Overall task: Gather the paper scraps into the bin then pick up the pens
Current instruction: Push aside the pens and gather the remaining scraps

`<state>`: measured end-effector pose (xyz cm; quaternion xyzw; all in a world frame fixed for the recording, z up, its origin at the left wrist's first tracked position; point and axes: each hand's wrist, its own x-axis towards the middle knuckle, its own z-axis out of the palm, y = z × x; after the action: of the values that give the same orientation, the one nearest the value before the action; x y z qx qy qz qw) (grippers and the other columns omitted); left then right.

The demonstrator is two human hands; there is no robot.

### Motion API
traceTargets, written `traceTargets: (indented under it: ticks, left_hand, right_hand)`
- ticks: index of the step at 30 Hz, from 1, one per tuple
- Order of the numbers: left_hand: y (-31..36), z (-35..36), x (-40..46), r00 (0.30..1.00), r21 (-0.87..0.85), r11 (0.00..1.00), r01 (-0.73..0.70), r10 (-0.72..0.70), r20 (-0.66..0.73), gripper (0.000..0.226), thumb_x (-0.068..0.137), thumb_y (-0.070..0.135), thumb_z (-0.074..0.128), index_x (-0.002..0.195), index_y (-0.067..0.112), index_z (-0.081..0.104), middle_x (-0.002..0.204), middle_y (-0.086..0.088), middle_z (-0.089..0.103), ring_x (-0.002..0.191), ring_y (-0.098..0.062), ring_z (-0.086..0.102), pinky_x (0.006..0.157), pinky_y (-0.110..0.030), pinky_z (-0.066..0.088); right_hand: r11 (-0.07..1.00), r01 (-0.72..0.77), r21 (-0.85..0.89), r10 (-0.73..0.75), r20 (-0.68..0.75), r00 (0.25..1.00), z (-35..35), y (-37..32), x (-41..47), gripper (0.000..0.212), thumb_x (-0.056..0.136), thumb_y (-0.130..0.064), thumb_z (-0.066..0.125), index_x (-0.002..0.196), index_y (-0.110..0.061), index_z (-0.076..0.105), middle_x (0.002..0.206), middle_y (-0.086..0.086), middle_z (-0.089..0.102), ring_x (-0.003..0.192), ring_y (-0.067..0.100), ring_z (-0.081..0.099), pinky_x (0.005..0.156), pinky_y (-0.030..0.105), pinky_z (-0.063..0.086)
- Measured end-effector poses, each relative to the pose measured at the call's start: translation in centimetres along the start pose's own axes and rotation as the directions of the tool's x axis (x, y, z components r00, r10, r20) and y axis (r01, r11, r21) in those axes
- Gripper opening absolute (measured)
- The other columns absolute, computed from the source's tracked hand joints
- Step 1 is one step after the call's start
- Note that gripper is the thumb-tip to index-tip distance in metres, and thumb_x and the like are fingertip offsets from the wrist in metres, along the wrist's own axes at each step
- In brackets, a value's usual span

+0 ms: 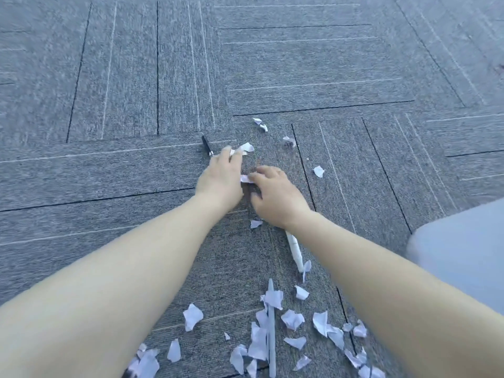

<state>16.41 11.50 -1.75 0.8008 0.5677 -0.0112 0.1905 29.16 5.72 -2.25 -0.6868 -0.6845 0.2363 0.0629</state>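
On the carpet [109,173], the left hand [219,181] and right hand [275,197] lie side by side; one pen [207,145] beyond them, two more — [296,252] and [271,336] — nearer, among paper scraps [293,319].

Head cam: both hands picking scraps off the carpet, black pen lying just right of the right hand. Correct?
Not quite. The head view shows the black pen lying beyond the left hand, on its far left side, not right of the right hand. The rest holds: both hands are at paper scraps on the carpet.
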Motion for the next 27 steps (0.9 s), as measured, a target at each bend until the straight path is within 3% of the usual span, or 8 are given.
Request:
traceTargets:
  ticks: [3,5,10,14,18,22,24,27]
  left_hand:
    - [-1.7,0.0,-1.0,0.996,0.164,0.986,-0.026,0.04,-0.085,0.076,0.078,0.016,0.067,0.142,0.014,0.026,0.137,-0.013,0.035,0.114,-0.032,0.042,0.089,-0.042,0.043]
    - [-2.1,-0.1,-0.8,0.992,0.173,0.985,0.015,0.007,-0.126,0.077,0.077,0.008,0.059,0.144,0.015,0.022,0.14,-0.013,0.033,0.116,-0.031,0.04,0.093,-0.041,0.041]
    - [-0.8,-0.3,2.1,0.995,0.144,0.985,0.094,-0.098,0.018,0.077,0.086,0.013,0.046,0.15,0.018,0.004,0.158,-0.014,0.001,0.143,-0.032,0.011,0.114,-0.045,0.016]
    - [0.5,-0.3,3.4,0.989,0.168,0.979,0.119,-0.132,0.065,0.068,0.084,0.01,0.043,0.147,0.006,0.017,0.154,-0.018,0.018,0.14,-0.034,0.019,0.113,-0.044,0.018]
    - [1.1,0.8,-0.6,0.994,0.077,0.993,-0.088,0.092,-0.062,0.045,0.083,0.002,0.042,0.128,0.004,0.044,0.13,-0.011,0.044,0.118,-0.028,0.04,0.092,-0.04,0.041]
    - [0.1,3.1,-5.1,0.938,-0.097,0.935,-0.342,0.334,-0.095,0.023,0.088,0.011,0.041,0.1,0.007,0.06,0.101,-0.006,0.055,0.095,-0.023,0.048,0.079,-0.04,0.05]
    - [-0.3,3.4,-5.6,0.929,-0.167,0.921,-0.351,0.321,-0.181,0.022,0.088,0.008,0.042,0.094,0.005,0.062,0.096,-0.007,0.057,0.089,-0.022,0.05,0.076,-0.038,0.05]
    - [-0.1,3.3,-4.4,0.939,-0.233,0.936,-0.264,0.194,-0.285,0.028,0.087,0.006,0.04,0.111,0.006,0.055,0.118,-0.012,0.051,0.11,-0.027,0.045,0.096,-0.04,0.042]
  right_hand:
    - [0.991,0.127,-0.046,-0.134,-0.217,0.967,0.2,-0.2,-2.0,0.034,0.09,-0.021,0.049,0.122,-0.017,0.061,0.129,0.001,0.059,0.117,0.026,0.051,0.091,0.044,0.048]
    - [0.999,0.021,-0.03,-0.03,-0.326,0.945,-0.6,1.0,-0.4,0.04,0.09,-0.02,0.048,0.13,-0.018,0.055,0.137,0.003,0.053,0.124,0.026,0.045,0.099,0.045,0.045]
    - [0.933,-0.36,-0.023,0.357,-0.073,0.931,-2.4,4.8,5.9,0.063,0.094,-0.041,0.041,0.152,-0.035,0.016,0.164,0.005,0.002,0.148,0.037,0.002,0.12,0.05,0.01]
    - [0.973,-0.23,0.028,0.23,0.021,0.973,-2.4,4.5,6.6,0.061,0.095,-0.026,0.04,0.153,-0.023,0.022,0.163,0.003,0.009,0.15,0.028,0.003,0.121,0.044,0.007]
    - [0.997,-0.034,0.065,0.034,0.005,0.999,-0.9,2.2,1.4,0.054,0.093,-0.013,0.042,0.147,-0.014,0.037,0.157,0.003,0.029,0.146,0.02,0.022,0.117,0.041,0.022]
    - [0.991,0.107,0.076,-0.083,-0.269,0.96,-0.9,2.0,-3.2,0.037,0.09,-0.012,0.046,0.124,-0.013,0.061,0.131,0.002,0.06,0.12,0.022,0.052,0.1,0.041,0.044]
    - [0.994,-0.055,0.097,0.087,-0.359,0.929,-1.4,3.8,-2.3,0.039,0.091,-0.013,0.048,0.128,-0.018,0.057,0.14,0.003,0.053,0.131,0.023,0.041,0.109,0.042,0.035]
    - [0.904,-0.401,0.144,0.426,-0.24,0.873,-1.8,6.3,-0.7,0.049,0.097,-0.028,0.042,0.146,-0.026,0.037,0.159,0.006,0.023,0.147,0.027,0.014,0.119,0.044,0.012]
